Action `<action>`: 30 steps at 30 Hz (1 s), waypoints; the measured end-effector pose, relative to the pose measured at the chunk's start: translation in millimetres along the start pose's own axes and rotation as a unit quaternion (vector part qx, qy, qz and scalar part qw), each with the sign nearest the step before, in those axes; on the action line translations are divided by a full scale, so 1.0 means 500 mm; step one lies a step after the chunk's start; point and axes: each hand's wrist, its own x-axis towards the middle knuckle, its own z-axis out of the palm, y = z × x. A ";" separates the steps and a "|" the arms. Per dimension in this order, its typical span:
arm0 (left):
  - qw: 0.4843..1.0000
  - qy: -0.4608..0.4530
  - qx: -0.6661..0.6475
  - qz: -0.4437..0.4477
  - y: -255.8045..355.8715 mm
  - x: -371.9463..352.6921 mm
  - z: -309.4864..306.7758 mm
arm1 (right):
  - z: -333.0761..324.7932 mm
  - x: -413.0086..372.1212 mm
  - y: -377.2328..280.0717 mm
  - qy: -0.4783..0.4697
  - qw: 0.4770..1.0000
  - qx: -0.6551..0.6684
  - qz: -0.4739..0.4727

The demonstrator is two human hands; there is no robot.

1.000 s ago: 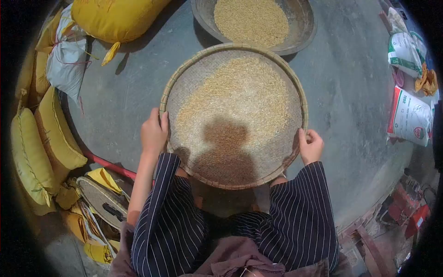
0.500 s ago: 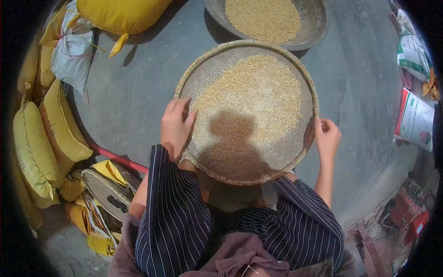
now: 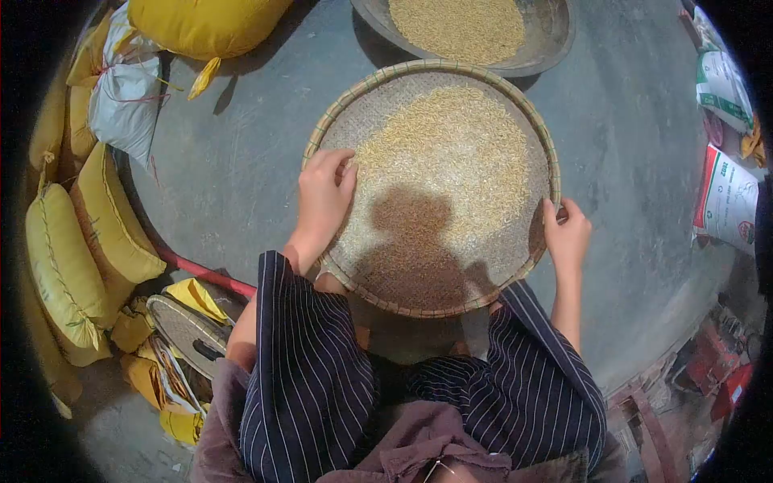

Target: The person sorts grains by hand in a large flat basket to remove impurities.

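Observation:
A round woven winnowing tray [image 3: 334, 133] with a bound rim rests over my knees. Yellowish unhusked rice grain [image 3: 475, 153] covers much of its middle and far side, with paler bits among it. My left hand [image 3: 326, 189] reaches over the tray's left rim, its fingertips drawn together at the edge of the grain; whatever is between them is too small to make out. On the right, my right hand [image 3: 567, 229] grips the rim, thumb on the inner side and fingers curled outside. My shadow darkens the near part of the tray.
Beyond the tray stands a wide metal basin [image 3: 555, 44] of similar grain. Full yellow sacks [image 3: 68, 262] and a whitish bag [image 3: 127, 105] line the left. Another woven tray [image 3: 181, 330] leans near my left leg. Printed bags [image 3: 725, 197] lie at the right.
My left hand has moved forward and inward over the tray, and its fingers have closed together. The right hand keeps hold of the rim, its thumb now further inside. The tray has shifted slightly away.

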 end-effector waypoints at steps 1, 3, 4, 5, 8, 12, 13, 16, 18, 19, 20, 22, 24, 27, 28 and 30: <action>1.000 0.001 0.004 0.005 0.001 0.005 0.004 | 0.002 0.001 0.002 -0.001 1.000 0.000 0.002; 1.000 -0.001 0.002 0.010 0.002 0.018 0.011 | 0.006 0.002 0.009 0.006 1.000 0.000 -0.006; 1.000 -0.002 0.000 0.015 0.003 0.025 0.015 | 0.007 0.002 0.009 0.006 1.000 0.001 -0.004; 1.000 -0.004 0.001 0.016 0.004 0.031 0.018 | 0.008 0.002 0.010 0.011 1.000 0.009 -0.007; 0.999 -0.014 -0.007 0.028 0.015 0.053 0.022 | 0.007 0.000 0.007 0.009 1.000 0.012 -0.004; 0.998 -0.005 -0.045 0.041 0.023 0.067 0.015 | 0.006 -0.001 0.003 0.008 1.000 0.014 -0.001; 0.999 0.005 -0.043 0.033 0.026 0.067 0.009 | 0.007 -0.001 0.005 0.008 1.000 0.015 0.001; 0.999 -0.040 -0.009 -0.012 0.032 0.054 -0.011 | 0.010 -0.001 0.010 0.026 0.999 0.022 -0.027; 0.999 -0.037 -0.008 0.006 0.024 0.049 -0.001 | 0.008 0.000 0.006 0.007 1.000 0.020 -0.013; 0.999 -0.034 -0.008 0.024 0.021 0.049 0.004 | 0.009 -0.001 0.005 0.006 1.000 0.021 -0.012; 0.999 -0.035 -0.007 0.024 0.019 0.050 0.009 | 0.010 -0.001 0.005 0.007 1.000 0.022 -0.006; 0.999 -0.027 -0.013 0.041 0.026 0.059 0.016 | 0.011 -0.001 0.007 0.008 1.000 0.021 0.001; 0.998 -0.024 -0.012 0.048 0.025 0.067 0.022 | 0.013 -0.001 0.010 0.014 1.000 0.016 -0.017; 0.998 -0.021 0.003 0.062 0.020 0.081 0.027 | 0.006 0.000 0.003 -0.010 1.000 0.004 -0.006; 0.997 -0.023 0.015 0.071 0.019 0.085 0.028 | 0.008 0.000 0.004 -0.011 1.000 0.004 -0.005; 0.997 -0.016 0.012 0.080 0.024 0.094 0.032 | 0.012 0.002 0.009 -0.013 1.000 -0.004 -0.005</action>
